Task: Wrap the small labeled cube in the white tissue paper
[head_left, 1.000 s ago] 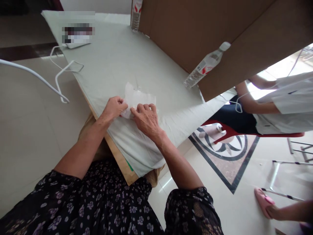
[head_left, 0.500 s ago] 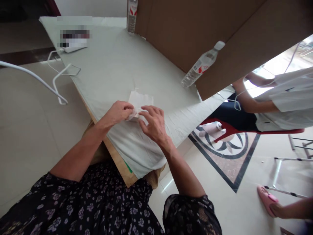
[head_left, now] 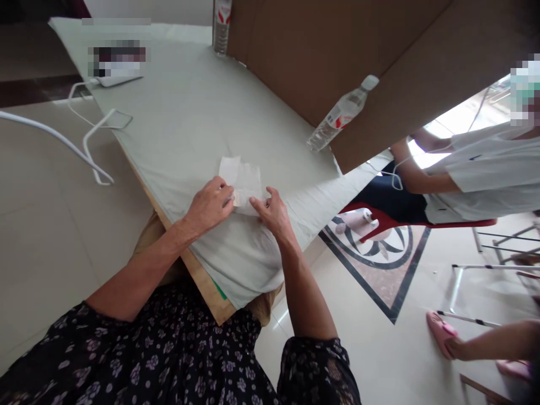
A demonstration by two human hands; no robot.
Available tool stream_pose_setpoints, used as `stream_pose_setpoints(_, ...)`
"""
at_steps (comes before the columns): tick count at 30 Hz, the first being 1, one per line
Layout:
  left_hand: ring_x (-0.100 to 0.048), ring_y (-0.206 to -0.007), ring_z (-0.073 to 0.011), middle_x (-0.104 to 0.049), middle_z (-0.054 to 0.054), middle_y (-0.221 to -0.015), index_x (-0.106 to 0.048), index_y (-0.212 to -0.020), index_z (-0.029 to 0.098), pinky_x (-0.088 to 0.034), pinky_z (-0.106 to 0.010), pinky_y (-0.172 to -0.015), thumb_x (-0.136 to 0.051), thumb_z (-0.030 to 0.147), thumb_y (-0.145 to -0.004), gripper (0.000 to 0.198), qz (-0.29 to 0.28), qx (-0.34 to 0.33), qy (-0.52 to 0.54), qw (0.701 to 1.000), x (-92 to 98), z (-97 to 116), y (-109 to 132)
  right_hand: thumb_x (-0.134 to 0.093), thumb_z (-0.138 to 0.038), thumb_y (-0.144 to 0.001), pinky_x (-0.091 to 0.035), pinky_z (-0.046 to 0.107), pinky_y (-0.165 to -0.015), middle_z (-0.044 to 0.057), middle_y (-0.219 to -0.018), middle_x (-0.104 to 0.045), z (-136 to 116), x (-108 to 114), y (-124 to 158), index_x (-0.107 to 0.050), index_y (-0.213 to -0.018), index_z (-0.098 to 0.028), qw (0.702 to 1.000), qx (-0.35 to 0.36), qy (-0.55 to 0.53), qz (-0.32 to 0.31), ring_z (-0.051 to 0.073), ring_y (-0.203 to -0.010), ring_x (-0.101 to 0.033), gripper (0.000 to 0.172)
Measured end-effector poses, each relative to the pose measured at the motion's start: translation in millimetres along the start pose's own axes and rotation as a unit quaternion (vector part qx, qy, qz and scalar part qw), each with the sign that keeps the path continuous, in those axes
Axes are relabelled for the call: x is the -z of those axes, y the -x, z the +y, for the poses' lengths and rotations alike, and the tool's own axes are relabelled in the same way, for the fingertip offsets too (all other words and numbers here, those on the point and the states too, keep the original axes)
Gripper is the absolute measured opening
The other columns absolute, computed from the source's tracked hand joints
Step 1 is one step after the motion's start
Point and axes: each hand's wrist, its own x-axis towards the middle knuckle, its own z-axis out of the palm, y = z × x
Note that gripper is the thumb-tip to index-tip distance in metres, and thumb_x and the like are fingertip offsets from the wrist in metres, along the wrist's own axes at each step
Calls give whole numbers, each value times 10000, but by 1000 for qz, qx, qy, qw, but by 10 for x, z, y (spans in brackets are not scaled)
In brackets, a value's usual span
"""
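A small, thin white packet (head_left: pixel 250 175), partly see-through like film or paper, lies on the cloth-covered table near its front corner. My left hand (head_left: pixel 210 203) is closed at the packet's lower left edge, fingers curled and pinching it. My right hand (head_left: pixel 274 211) is at the lower right edge, its thumb tip touching the packet. Its forefinger is bent and held apart from the thumb, and the other fingers are curled and partly hidden. A pale, crumpled bit shows between the hands; what it is I cannot make out.
A brown cardboard panel (head_left: pixel 320 62) stands across the table, with water bottles (head_left: pixel 337 118) leaning or standing by it. A white power strip (head_left: pixel 120 79) and cable (head_left: pixel 86 146) are at the left. A person in a white shirt (head_left: pixel 485 174) sits on the right.
My right hand has moved slightly right, its fingers drawn in from a wider spread. My left fingers have curled further over the packet, which lies flatter. The whole view has shifted slightly.
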Motion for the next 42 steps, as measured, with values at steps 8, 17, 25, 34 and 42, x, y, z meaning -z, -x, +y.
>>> stream_pose_setpoints(8, -648, -1036, -258, -649, -136, -1131, -768, -985, 170, -555, -349, -893, -580, 183, -930, 196, -35, 18, -9, 999, 54, 70, -42, -663, -310, -819, -478, 323, -690, -75, -694, -566, -196, -142, -29, -468, -1487, -111, 995, 53, -62, 51, 156, -640, -542, 723)
stream_pose_setpoints(17, -664, -1086, -276, -658, -154, -1160, -757, -1076, 141, -550, -373, -949, -572, 200, -937, 239, -61, 45, 46, 996, 21, 54, -110, -678, -372, -869, -548, 321, -741, -6, -810, -723, -482, -364, -60, -481, -1518, -120, 991, 61, -118, 14, 158, -728, -655, 723)
stream_pose_setpoints(25, -626, -769, -142, -669, -104, -1210, -612, -1340, 157, -577, -344, -881, -654, 155, -794, 548, 41, 87, 245, 965, -147, -120, -40, -494, -312, -971, -608, 331, -744, 87, -1199, -794, -583, -236, 108, -498, -1508, -212, 987, 113, -71, -89, 145, -722, -712, 546)
stream_pose_setpoints(34, -626, -907, -187, -628, -64, -1066, -590, -993, 198, -550, -367, -917, -679, 151, -826, 195, 58, 148, 227, 961, -219, -5, -102, -521, -260, -880, -532, 259, -518, 89, -1199, -795, -567, -104, -17, -482, -1475, -212, 968, 70, -169, -174, 73, -474, -594, 598)
stream_pose_setpoints(42, -620, -915, -186, -596, -48, -1053, -594, -1026, 198, -555, -363, -920, -685, 112, -772, 283, 53, 134, 232, 962, -252, -19, -89, -780, -383, -828, -363, 193, -388, 108, -1021, -772, -381, -10, -359, -599, -1313, -133, 974, -72, -207, -60, 110, -583, -651, 575)
